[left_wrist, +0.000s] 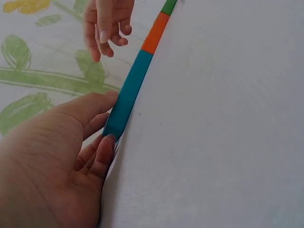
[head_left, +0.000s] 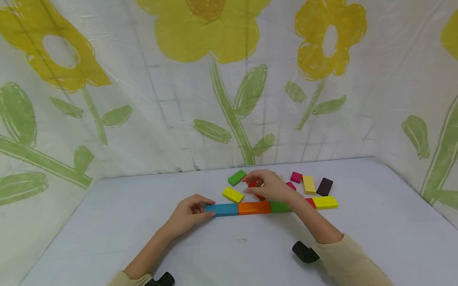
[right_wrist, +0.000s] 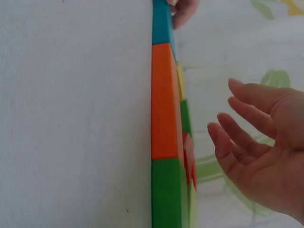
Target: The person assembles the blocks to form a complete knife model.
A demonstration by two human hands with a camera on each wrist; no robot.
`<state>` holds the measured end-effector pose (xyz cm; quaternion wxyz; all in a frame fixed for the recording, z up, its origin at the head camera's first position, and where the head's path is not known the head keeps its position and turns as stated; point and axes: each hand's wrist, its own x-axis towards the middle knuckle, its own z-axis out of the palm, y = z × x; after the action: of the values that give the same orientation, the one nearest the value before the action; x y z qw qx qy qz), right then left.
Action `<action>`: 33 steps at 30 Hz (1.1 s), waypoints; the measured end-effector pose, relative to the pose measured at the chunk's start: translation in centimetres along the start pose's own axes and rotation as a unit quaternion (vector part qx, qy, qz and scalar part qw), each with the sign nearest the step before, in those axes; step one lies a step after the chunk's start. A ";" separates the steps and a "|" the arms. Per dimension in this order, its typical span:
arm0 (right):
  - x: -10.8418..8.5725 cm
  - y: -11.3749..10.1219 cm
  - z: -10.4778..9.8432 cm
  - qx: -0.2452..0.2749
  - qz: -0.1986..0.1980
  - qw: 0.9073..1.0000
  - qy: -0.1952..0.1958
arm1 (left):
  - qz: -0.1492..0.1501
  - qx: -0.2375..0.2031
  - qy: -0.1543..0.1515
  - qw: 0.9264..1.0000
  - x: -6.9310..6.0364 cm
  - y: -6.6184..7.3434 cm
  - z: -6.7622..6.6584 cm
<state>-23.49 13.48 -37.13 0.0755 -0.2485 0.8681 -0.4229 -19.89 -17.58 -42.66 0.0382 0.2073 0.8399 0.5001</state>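
Observation:
A row of flat blocks lies end to end: a blue block, an orange block, a green block, a partly hidden red block and a yellow block. My left hand pinches the blue block's left end between thumb and fingers, as the left wrist view also shows. Above the loose blocks behind the row hovers my right hand, fingers loosely bent and holding nothing. Partly beneath it lies a loose red block.
Behind the row lie a loose green block, a loose yellow block, a small magenta block, a pale yellow block and a dark brown block. A flower-printed curtain hangs behind the white table.

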 end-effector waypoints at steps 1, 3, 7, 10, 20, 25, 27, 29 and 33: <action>0.2 -0.1 0.4 -0.001 0.002 1.000 0.002 | 0.003 0.002 0.004 1.000 0.0 0.0 0.1; 0.6 -0.2 1.1 -0.005 0.005 1.000 0.005 | 0.009 0.007 0.013 1.000 0.0 0.1 0.2; 1.3 -0.4 2.4 -0.010 0.009 1.000 0.010 | 0.014 0.012 0.029 0.999 0.0 0.4 0.6; 1.9 -0.4 3.2 -0.012 0.021 1.000 0.012 | 0.009 0.010 0.036 0.999 0.1 0.6 0.9; 2.8 -0.4 4.6 -0.031 0.059 0.998 0.005 | -0.013 0.006 0.043 0.999 0.1 1.1 1.8; 2.9 -0.5 4.8 -0.041 0.065 0.997 0.007 | -0.027 0.012 0.043 0.999 0.1 1.3 1.9; 3.0 -0.5 4.9 -0.042 0.070 0.997 0.010 | -0.030 0.012 0.042 0.999 0.1 1.3 1.9; 3.0 -0.5 4.9 -0.042 0.074 0.996 0.012 | -0.032 0.013 0.042 0.999 0.1 1.3 1.9; 3.1 -0.6 5.0 -0.037 0.080 0.996 0.013 | -0.036 0.013 0.042 0.998 0.1 1.3 2.0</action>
<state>-24.21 8.16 -39.60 0.0887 -0.1753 0.9014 -0.3858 -19.03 -15.42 -42.53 0.0176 0.1566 0.8543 0.4953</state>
